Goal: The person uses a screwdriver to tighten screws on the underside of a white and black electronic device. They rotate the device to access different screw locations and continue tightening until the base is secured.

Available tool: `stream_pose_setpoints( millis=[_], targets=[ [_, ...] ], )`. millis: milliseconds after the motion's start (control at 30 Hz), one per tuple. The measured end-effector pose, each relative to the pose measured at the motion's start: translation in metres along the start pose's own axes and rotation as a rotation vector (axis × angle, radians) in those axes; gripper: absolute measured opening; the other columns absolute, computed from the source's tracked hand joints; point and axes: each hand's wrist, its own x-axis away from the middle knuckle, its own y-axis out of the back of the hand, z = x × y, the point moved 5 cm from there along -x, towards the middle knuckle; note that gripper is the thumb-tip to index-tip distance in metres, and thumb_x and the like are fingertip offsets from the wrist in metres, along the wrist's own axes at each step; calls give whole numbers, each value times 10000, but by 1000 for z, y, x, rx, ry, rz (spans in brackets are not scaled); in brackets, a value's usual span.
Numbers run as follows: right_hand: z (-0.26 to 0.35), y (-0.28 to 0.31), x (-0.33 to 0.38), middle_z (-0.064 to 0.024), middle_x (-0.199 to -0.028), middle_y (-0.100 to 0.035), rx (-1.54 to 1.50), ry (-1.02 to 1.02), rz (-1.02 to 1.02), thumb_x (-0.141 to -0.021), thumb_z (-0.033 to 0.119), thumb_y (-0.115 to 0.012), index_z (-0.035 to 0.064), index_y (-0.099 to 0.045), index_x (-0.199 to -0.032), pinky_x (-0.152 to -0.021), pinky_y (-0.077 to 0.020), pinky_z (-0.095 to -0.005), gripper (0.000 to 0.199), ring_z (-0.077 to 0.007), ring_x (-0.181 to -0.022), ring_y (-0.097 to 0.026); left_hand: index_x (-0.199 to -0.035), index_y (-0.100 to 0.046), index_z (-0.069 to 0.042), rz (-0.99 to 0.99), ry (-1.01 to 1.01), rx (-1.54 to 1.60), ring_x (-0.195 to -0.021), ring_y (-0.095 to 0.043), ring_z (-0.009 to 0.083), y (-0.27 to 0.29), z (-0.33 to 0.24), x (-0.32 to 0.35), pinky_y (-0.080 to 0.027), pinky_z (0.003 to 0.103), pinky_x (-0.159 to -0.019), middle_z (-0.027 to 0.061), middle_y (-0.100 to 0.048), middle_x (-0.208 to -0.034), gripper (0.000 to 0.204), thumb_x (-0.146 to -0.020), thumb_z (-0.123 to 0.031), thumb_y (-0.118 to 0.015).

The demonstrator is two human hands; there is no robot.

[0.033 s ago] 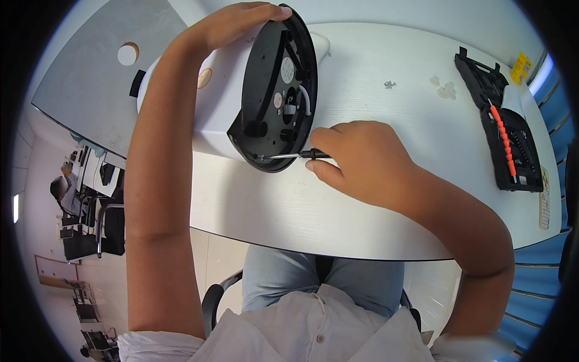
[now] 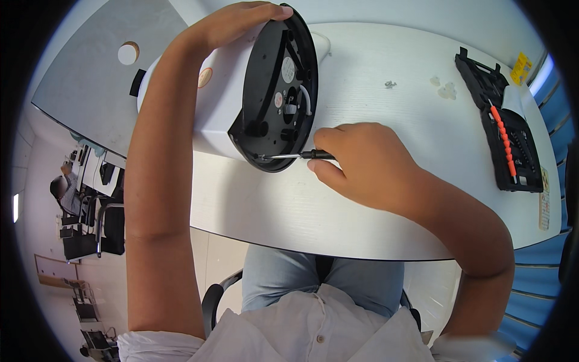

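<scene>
Steadying a white appliance (image 2: 223,90) with the left hand (image 2: 244,21), gripping the upper rim of its black base (image 2: 265,90), most fingers hidden from view. Holding a slim screwdriver (image 2: 316,154) in the right hand (image 2: 368,160), curled narrowly around the dark handle. Resting the appliance on its side toward the left of the white tabletop (image 2: 362,235), underside turned to the right. Reaching the metal shaft over the lower rim to a small spot near the base's lower edge; cannot tell any seating in a screw head at this size.

Looks partway along, not finished. Shows loose metal bits (image 2: 391,84) on the tabletop beyond the right hand, probably screws, suggesting some fastenings already out. Shows also a few translucent pieces (image 2: 447,91) farther right, perhaps pads or caps, lying apart from the appliance. Seems to leave at least the spot under the screwdriver's tip unfinished, with the base not yet off the body. Cannot count any further fastenings among the dark recesses. Includes, at the far right, an open black tool case (image 2: 476,71) with an orange flexible shaft (image 2: 503,142) lying across it, out of use.
</scene>
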Motion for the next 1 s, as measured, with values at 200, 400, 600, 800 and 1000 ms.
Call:
stream_pose_setpoints(
  millis=[200,400,600,800,1000],
  targets=[
    [12,-2,9,-121,-713,-600,-69,-118,139,-818,129,-602,25,-558,-835,-584,-456,-422,113,-322,-631,-573,-1166,-604,11,-12,34,16,-1073,-531,291,0,1,3,-381,393,-960,205,-593,-1169,643,-830,-528,-502],
    [18,4,9,-68,-770,-571,172,101,-190,-740,57,-649,70,-549,-827,-597,-469,-388,133,-262,-698,-587,-1170,-598,15,52,-27,43,-1037,-544,280,-2,-12,9,-394,392,-941,186,-604,-1141,663,-829,-546,-506],
    [12,-3,4,-65,-757,-571,171,44,-189,-747,49,-645,71,-520,-866,-574,-483,-356,173,-248,-687,-602,-1170,-597,10,33,-6,43,-1023,-546,276,0,6,-3,-408,391,-916,181,-607,-1131,664,-834,-555,-500],
    [3,-7,1,-99,-791,-607,-44,-132,25,-807,112,-636,62,-511,-878,-599,-461,-385,153,-289,-692,-607,-1164,-599,9,20,7,17,-1012,-545,264,1,5,-1,-412,383,-903,176,-609,-1122,658,-838,-555,-500],
    [-5,-4,0,-130,-710,-616,-183,-196,120,-806,143,-614,38,-544,-845,-593,-457,-407,132,-318,-647,-601,-1156,-605,11,74,-53,22,-1014,-546,266,0,-11,8,-412,384,-903,182,-612,-1114,656,-838,-553,-500]
  ],
)
